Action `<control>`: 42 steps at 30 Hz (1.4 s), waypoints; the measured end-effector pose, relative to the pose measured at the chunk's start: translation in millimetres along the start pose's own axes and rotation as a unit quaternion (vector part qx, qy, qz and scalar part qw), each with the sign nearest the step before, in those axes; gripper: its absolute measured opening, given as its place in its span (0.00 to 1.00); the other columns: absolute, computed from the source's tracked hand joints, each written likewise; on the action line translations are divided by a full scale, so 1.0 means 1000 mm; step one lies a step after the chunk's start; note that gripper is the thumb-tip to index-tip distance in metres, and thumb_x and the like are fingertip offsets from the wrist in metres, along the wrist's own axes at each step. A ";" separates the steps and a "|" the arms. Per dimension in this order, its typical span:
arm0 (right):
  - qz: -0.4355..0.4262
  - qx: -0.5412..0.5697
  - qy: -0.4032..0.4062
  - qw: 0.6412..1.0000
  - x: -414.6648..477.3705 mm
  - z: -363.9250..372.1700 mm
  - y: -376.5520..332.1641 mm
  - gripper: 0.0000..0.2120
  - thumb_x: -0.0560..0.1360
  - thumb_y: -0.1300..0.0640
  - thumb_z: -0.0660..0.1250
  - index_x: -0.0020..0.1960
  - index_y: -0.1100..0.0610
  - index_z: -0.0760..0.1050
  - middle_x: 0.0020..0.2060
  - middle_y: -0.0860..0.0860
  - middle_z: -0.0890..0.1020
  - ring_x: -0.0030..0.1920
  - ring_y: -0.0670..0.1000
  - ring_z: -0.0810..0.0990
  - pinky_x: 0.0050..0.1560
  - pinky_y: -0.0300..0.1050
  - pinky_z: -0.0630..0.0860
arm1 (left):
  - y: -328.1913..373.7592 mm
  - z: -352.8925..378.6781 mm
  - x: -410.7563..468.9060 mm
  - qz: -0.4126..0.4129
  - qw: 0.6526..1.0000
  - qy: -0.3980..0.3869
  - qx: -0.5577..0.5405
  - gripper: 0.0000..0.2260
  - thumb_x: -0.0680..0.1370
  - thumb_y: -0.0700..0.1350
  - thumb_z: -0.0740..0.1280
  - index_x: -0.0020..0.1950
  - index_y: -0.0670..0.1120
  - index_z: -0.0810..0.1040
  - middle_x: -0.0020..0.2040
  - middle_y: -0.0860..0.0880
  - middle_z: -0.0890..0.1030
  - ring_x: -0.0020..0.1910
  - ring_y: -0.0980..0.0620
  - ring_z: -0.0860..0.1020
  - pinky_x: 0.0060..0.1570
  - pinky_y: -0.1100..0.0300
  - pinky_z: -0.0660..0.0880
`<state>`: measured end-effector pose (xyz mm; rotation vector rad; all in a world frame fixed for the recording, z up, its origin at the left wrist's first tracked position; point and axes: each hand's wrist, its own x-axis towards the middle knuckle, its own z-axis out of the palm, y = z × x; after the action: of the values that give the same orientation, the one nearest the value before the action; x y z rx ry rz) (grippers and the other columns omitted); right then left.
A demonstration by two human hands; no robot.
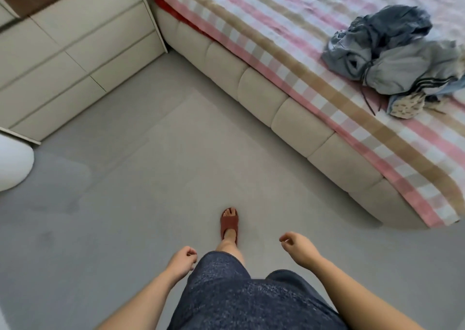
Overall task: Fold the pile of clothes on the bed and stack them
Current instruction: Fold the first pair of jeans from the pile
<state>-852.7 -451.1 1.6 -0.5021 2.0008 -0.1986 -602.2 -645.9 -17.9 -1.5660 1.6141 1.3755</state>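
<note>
On the bed (314,83), near its floor-side edge, the pile of clothes (392,58) lies unfolded, well apart from the person. Head view: left hand (181,259) and right hand (297,245) hang loosely curled, each grip holding nothing. Likely risk: pulling one garment could drag tangled neighbours onto the floor (151,178).

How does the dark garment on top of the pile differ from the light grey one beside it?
The dark garment is charcoal and lies at the far end of the pile; the light grey garment is paler, nearer the bed edge, with dark cords hanging from it. Both are crumpled and unfolded.
</note>
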 end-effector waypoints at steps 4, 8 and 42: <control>0.036 0.007 0.003 0.999 0.026 -0.030 -0.022 0.12 0.78 0.58 0.59 0.59 0.56 0.75 0.55 0.53 0.80 0.56 0.52 0.77 0.52 0.39 0.69 | 0.070 -0.046 0.041 0.034 0.999 0.002 0.035 0.04 0.77 0.38 0.59 0.49 0.44 0.72 0.46 0.45 0.76 0.39 0.49 0.74 0.29 0.62 0.66; 0.088 0.036 0.019 0.995 0.044 -0.064 -0.021 0.11 0.78 0.57 0.60 0.57 0.56 0.76 0.55 0.52 0.81 0.55 0.52 0.77 0.51 0.40 0.69 | 0.146 -0.066 0.075 0.067 0.995 -0.020 0.070 0.03 0.77 0.39 0.60 0.48 0.45 0.72 0.45 0.45 0.77 0.40 0.48 0.75 0.46 0.57 0.72; 0.061 0.128 0.134 0.981 0.334 -0.490 -0.168 0.13 0.78 0.54 0.57 0.60 0.52 0.74 0.58 0.49 0.79 0.57 0.49 0.76 0.53 0.42 0.72 | 0.700 -0.166 0.299 0.214 0.942 -0.096 0.241 0.05 0.77 0.38 0.61 0.51 0.45 0.73 0.45 0.48 0.77 0.43 0.52 0.74 0.48 0.61 0.71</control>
<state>-1371.8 -783.0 17.5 -0.1946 2.2190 -0.4605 -1273.5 -1041.8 -2.2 -0.8019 2.0455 1.1593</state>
